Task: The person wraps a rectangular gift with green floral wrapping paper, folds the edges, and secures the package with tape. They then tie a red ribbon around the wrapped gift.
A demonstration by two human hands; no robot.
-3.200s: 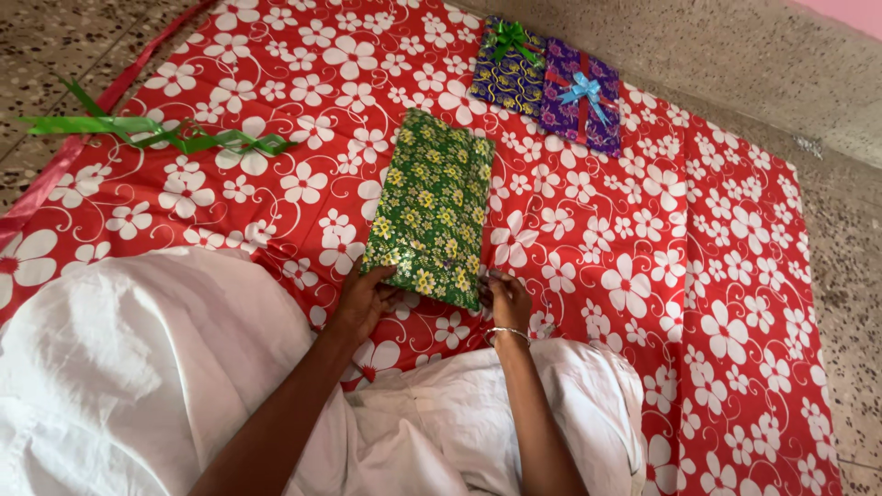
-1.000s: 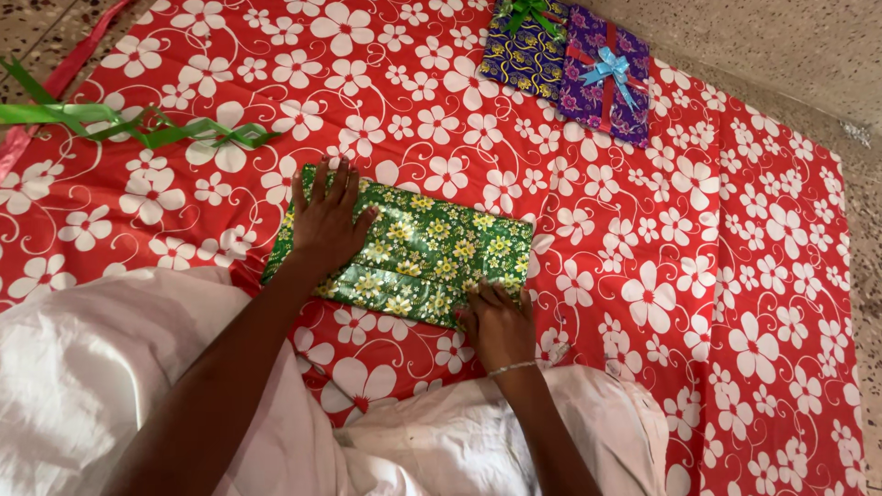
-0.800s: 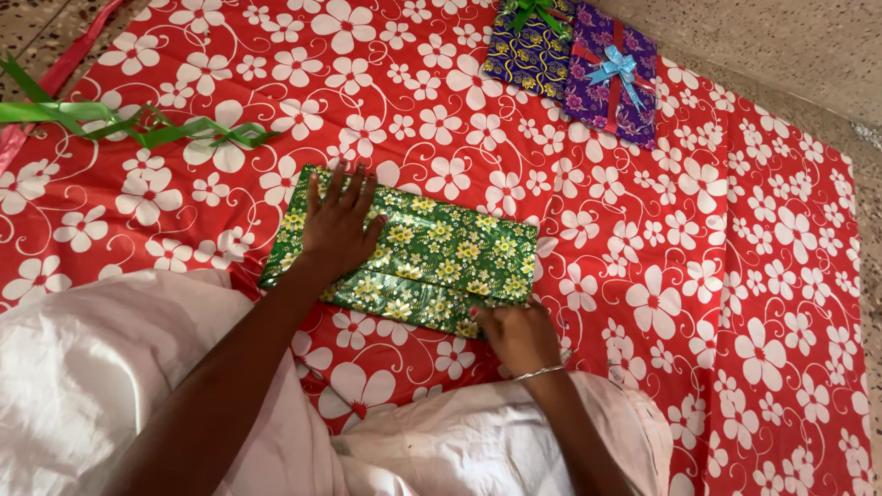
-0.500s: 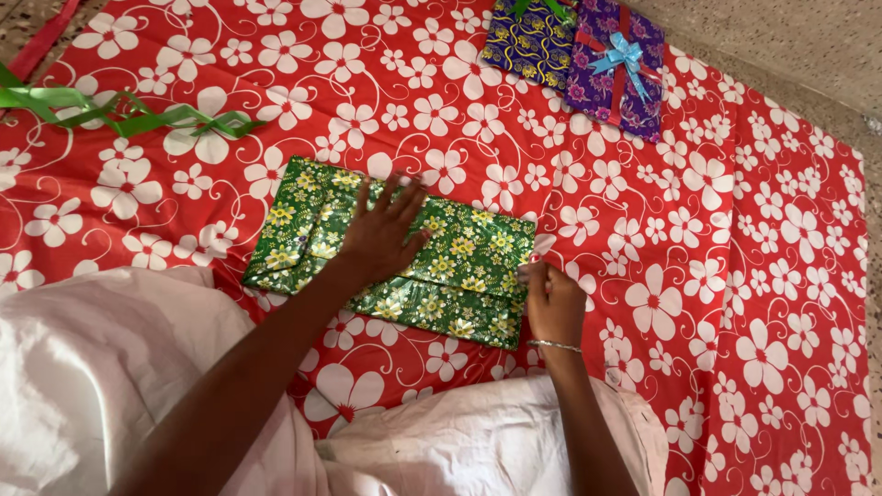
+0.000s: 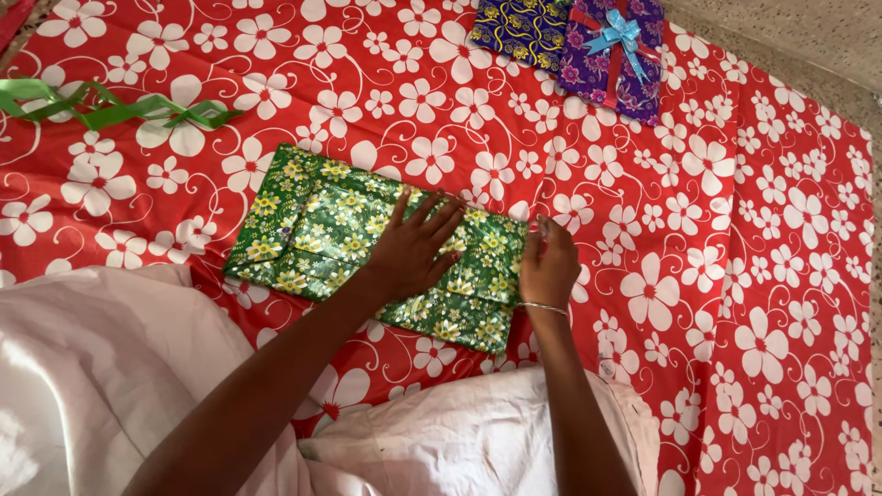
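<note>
Green parcel point(image 5: 367, 243) lies lengthwise left to right, right end nearer. Left hand point(image 5: 413, 248) presses it, fingers spread; right hand point(image 5: 548, 266) apparently pinches its right edge. Red flowered cloth point(image 5: 753, 276) lies open rightward.

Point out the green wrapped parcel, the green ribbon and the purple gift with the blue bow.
green wrapped parcel point(image 5: 303, 230): head view, bare left half of its top.
green ribbon point(image 5: 110, 108): head view, middle of the strip.
purple gift point(image 5: 606, 69): head view, wrapping beside the bow.
</note>
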